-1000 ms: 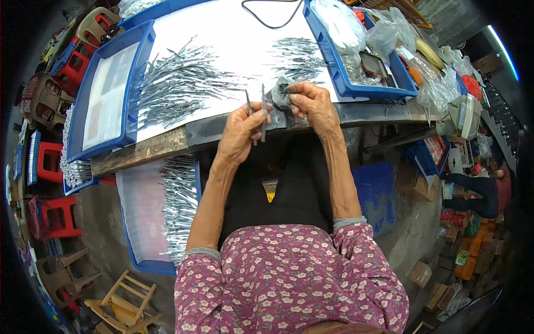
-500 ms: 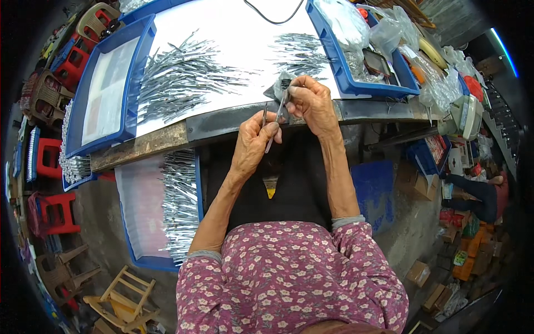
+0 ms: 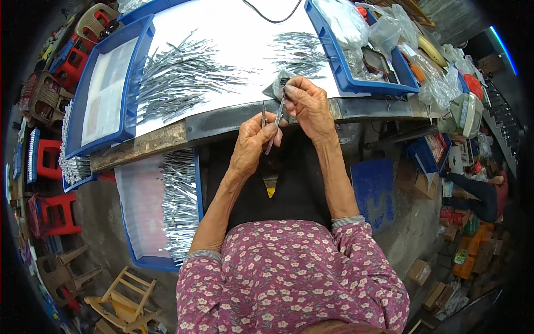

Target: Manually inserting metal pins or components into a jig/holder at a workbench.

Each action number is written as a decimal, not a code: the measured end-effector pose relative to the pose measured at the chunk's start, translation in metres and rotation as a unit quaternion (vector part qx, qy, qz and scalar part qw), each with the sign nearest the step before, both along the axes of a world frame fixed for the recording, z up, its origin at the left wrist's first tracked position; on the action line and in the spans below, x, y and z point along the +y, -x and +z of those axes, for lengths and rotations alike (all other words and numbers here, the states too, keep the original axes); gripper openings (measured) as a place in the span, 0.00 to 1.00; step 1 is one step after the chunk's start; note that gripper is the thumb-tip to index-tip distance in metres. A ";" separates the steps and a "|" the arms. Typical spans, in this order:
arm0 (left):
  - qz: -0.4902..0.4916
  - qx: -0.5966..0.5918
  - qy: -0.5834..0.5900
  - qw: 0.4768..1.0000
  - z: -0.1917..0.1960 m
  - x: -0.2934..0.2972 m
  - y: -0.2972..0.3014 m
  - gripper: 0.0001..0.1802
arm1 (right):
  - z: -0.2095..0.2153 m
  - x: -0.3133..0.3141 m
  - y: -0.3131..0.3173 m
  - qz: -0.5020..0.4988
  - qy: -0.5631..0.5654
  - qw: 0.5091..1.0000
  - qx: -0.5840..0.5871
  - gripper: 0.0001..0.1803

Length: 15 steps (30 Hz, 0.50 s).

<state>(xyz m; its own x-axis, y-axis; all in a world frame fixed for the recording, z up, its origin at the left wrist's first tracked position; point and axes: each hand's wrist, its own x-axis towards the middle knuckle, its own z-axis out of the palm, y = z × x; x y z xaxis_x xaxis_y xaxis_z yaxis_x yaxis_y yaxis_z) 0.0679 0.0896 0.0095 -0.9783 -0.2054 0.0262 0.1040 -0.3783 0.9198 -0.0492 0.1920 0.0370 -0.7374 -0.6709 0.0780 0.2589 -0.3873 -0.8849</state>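
Observation:
My left hand [image 3: 249,146] pinches a slim, shiny metal strip [image 3: 271,148] just over the table's front edge. A second thin pointed piece [image 3: 263,114] stands up from the same fingers. My right hand [image 3: 312,108] is closed by the strip's upper end, fingertips pressed together; exactly what they grip there is too small to make out. Behind the fingers lies a crumpled grey cloth [image 3: 271,91] on the table edge. A large heap of similar slim metal pieces [image 3: 181,75] spreads to the left, and a smaller heap [image 3: 300,50] lies beyond my right hand.
Blue trays flank the white tabletop [image 3: 239,33]: a paper-lined tray [image 3: 146,50] at left, and a tray [image 3: 356,88] of plastic bags at right. Below the table, another blue tray [image 3: 153,263] holds rows of metal pieces. A person [image 3: 489,195] is at far right.
My right hand has shifted slightly left and down along the strip, and the strip stands a little more upright. My left hand stays nearly in place.

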 end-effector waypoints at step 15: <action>-0.039 0.016 -0.075 0.996 0.000 -0.001 -0.001 0.11 | -0.002 -0.001 -0.002 0.014 0.032 0.999 -0.017 0.05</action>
